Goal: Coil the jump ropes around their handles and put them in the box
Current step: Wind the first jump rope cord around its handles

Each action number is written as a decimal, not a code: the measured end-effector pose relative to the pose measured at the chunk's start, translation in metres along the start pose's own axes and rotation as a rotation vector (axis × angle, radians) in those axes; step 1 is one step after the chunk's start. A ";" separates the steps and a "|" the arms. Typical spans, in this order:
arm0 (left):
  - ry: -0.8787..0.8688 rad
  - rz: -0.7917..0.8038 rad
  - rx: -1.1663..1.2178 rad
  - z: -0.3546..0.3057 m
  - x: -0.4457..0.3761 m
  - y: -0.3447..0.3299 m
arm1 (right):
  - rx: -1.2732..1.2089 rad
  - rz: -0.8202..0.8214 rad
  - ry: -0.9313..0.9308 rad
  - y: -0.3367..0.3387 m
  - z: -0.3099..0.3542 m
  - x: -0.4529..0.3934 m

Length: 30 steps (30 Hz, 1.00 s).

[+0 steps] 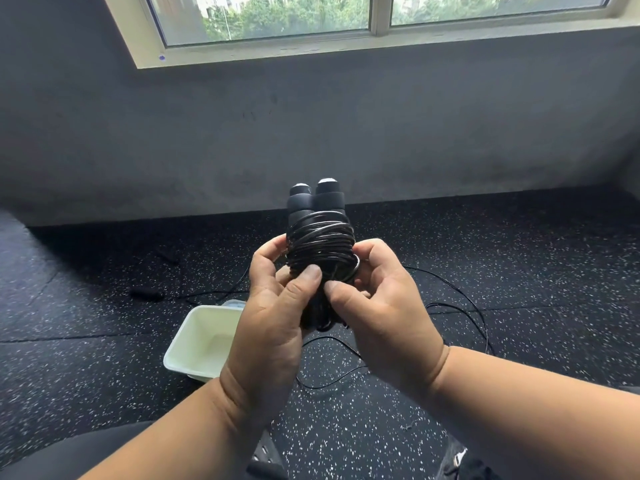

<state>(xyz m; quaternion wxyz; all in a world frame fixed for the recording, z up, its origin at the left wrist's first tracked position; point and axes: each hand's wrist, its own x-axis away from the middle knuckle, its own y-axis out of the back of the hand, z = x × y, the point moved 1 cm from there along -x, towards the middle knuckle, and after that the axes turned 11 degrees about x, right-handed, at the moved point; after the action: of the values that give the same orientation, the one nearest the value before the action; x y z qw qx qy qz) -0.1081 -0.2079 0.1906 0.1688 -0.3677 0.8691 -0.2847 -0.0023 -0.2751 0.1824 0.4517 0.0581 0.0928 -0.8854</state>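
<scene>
A black jump rope is held upright in front of me, its two foam handles side by side and thin black cord wound many times around them. My left hand grips the bundle from the left, thumb pressed on the coils. My right hand holds it from the right, thumb on the lower coils. A pale empty box stands on the floor below my left hand. Another black rope lies loose on the floor behind my hands, with one handle to the left.
The floor is black speckled rubber matting. A dark grey wall rises close behind, with a window above. My knees in dark clothing show at the bottom edge.
</scene>
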 end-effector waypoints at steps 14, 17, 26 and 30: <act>-0.174 -0.047 -0.041 0.009 0.004 -0.009 | 0.106 -0.058 0.097 -0.003 0.004 0.007; -0.184 -0.069 -0.047 0.010 0.005 -0.009 | 0.134 -0.062 0.078 -0.004 0.000 0.011; -0.190 -0.032 -0.075 -0.004 -0.001 -0.002 | 0.235 0.194 0.026 0.017 0.019 -0.001; -0.164 -0.046 -0.081 0.004 0.000 0.000 | 0.250 0.152 0.010 0.013 0.015 -0.005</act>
<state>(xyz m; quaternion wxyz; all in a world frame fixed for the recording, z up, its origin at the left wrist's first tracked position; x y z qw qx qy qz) -0.1060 -0.2091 0.1876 0.2180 -0.4162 0.8544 -0.2221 0.0112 -0.2817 0.1962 0.5064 0.1253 -0.0206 -0.8529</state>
